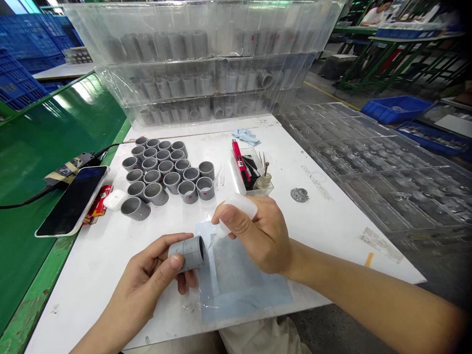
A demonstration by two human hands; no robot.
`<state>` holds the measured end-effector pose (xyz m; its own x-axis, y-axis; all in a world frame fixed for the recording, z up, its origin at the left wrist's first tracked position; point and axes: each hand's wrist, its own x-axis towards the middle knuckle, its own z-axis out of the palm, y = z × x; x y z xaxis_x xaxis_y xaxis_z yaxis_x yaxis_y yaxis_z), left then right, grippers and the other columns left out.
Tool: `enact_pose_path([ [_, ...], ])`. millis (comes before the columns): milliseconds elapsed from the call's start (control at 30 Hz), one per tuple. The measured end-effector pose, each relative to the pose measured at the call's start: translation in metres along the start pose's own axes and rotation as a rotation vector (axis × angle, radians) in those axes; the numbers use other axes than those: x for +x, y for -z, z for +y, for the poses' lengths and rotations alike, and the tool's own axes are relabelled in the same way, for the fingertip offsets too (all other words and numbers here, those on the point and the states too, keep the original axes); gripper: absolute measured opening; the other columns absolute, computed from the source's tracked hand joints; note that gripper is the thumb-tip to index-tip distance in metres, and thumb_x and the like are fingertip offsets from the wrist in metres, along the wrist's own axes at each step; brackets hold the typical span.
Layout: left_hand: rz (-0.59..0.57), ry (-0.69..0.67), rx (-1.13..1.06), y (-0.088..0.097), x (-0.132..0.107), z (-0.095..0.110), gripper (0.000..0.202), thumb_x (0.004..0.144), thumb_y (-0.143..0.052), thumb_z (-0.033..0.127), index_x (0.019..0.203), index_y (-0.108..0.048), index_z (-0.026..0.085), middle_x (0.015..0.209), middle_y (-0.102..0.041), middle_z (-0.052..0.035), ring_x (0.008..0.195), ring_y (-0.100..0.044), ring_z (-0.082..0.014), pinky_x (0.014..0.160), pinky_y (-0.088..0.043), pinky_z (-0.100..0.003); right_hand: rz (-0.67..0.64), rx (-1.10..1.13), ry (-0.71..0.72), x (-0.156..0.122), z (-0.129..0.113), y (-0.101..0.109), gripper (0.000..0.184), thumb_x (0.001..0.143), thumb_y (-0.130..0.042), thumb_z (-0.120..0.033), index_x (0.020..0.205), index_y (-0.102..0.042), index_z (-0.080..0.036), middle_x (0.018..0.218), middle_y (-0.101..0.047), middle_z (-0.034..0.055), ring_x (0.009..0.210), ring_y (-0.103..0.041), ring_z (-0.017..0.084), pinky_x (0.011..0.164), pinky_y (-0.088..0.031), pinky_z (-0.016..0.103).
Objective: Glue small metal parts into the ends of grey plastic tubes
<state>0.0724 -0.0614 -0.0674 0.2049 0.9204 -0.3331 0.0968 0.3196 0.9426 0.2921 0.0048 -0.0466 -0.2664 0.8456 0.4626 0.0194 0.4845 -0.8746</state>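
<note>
1. At far left, a smartphone (72,200) lies face up on the green-topped side table (47,147), its black cable (55,184) running past it. A red packet (98,206) and a white earbud case (114,199) sit just beside it, at the edge of the white bench (81,290).
2. A cluster of upright grey PVC pipe couplings (162,172) stands on the bench, with one lying on its side nearest the phone.
3. The left hand (147,280) is closed around a grey PVC coupling (186,253), lifted above the bench, its open end turned to the right.
4. The right hand (254,236) grips a white squeeze bottle (238,206), its nozzle tip just beside that open end, above a clear plastic sheet (243,290).
5. Beyond it, a small clear tray (236,174) holds a red marker (239,160) and a glass jar (263,182). A blue cloth (246,136) lies behind it.
6. Further right are a round metal part (299,194), clear formed trays (376,162) and a blue crate (396,109).
</note>
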Motion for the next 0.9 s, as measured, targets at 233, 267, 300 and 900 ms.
enact_pose_path([
  [233,0.1,0.015,0.002,-0.0041,-0.0035,0.0001,0.042,0.085,-0.08,0.043,0.121,-0.063,0.029,0.084,-0.075,0.0004,0.07,-0.061,-0.0144,0.065,-0.049,-0.023,0.071,0.047,-0.036,0.0017,-0.0005,0.0031,0.053,0.102,-0.054,-0.051,0.061,-0.044,-0.019,0.058,-0.049,-0.0028,0.052,-0.047,0.008,0.049,-0.035,0.026],
  [267,0.099,0.014,0.001,-0.0042,-0.0036,-0.0003,0.041,0.084,-0.081,0.042,0.119,-0.063,0.029,0.086,-0.075,0.0003,0.07,-0.061,-0.014,0.063,-0.047,-0.022,0.067,0.033,-0.026,0.0019,0.0,0.003,0.054,0.102,-0.054,-0.05,0.059,-0.04,-0.019,0.057,-0.048,-0.0027,0.051,-0.046,0.008,0.048,-0.035,0.026],
  [300,0.096,0.011,-0.002,-0.0042,-0.0037,-0.0007,0.041,0.084,-0.081,0.042,0.118,-0.064,0.03,0.089,-0.074,0.0002,0.071,-0.06,-0.0137,0.061,-0.045,-0.021,0.06,0.017,-0.011,0.002,0.0006,0.0027,0.056,0.102,-0.054,-0.049,0.058,-0.036,-0.02,0.057,-0.048,-0.0028,0.051,-0.046,0.008,0.048,-0.034,0.026],
  [900,0.075,0.039,0.042,-0.003,-0.0041,0.0002,0.042,0.085,-0.078,0.046,0.12,-0.061,0.029,0.085,-0.075,-0.0018,0.071,-0.058,-0.0149,0.058,-0.039,-0.023,0.048,-0.083,0.064,0.0006,0.0045,0.0006,0.055,0.104,-0.053,-0.044,0.056,-0.048,-0.017,0.056,-0.051,-0.0016,0.05,-0.047,0.007,0.048,-0.035,0.026],
])
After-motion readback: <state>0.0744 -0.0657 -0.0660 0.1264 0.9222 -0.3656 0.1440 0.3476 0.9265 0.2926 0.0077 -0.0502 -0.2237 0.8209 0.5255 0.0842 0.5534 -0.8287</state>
